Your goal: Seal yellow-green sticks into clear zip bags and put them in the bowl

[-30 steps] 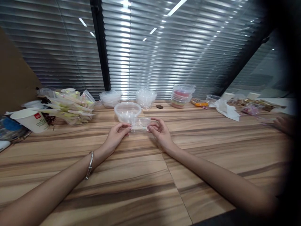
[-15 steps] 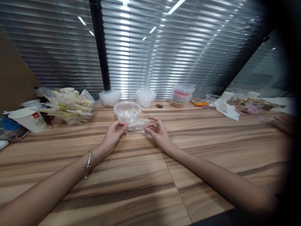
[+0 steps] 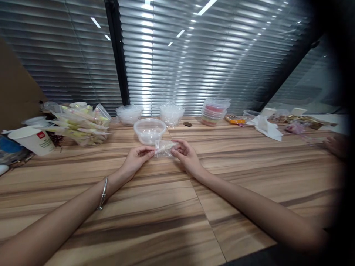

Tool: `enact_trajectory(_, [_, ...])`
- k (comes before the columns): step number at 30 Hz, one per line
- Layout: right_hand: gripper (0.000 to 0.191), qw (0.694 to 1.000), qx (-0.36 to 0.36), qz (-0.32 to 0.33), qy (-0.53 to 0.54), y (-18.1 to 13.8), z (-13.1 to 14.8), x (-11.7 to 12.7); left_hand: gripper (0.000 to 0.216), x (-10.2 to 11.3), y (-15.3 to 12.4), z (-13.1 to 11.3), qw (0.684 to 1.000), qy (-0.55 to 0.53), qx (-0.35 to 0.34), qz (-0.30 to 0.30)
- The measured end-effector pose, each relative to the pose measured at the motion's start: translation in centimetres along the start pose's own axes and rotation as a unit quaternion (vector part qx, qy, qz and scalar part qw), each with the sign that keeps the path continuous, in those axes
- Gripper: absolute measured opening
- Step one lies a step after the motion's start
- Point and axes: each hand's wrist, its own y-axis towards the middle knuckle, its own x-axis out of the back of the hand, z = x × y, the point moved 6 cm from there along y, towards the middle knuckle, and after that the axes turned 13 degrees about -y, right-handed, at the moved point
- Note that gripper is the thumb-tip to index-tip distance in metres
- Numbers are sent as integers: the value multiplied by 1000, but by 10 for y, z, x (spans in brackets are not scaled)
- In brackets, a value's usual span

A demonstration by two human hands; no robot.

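Observation:
A small clear plastic bag [image 3: 163, 148] with something pale inside is held between both hands just above the wooden table [image 3: 172, 207]. My left hand [image 3: 135, 159] pinches its left end with closed fingers. My right hand [image 3: 186, 154] pinches its right end, fingers curled round it. Right behind the bag stands an open clear plastic bowl [image 3: 149, 130]. A thin bracelet sits on my left wrist.
At the left are a pile of clear bags with yellow-green contents [image 3: 80, 125] and a white paper cup [image 3: 32, 140]. Stacks of clear lids [image 3: 129, 114], cups [image 3: 172, 114] and filled tubs [image 3: 215, 112] line the back. White tissue [image 3: 266, 128] and another person's hand [image 3: 334, 145] lie right.
The bag has been drawn in shorter between my hands, which have come slightly closer together. The arms have hardly moved.

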Motion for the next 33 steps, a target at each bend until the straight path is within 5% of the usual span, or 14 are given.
enact_trajectory(14, [38, 1000, 3, 0, 26, 0, -1, 0, 23, -10, -1, -1, 994, 64, -1, 85])
enact_trajectory(21, [39, 998, 4, -32, 58, -2, 0, 2, 39, -22, -6, 1, 988, 62, 60, 132])
enact_trajectory(33, [35, 999, 18, -20, 43, -3, 4, -1, 39, -15, -4, 9, 988, 65, 70, 122])
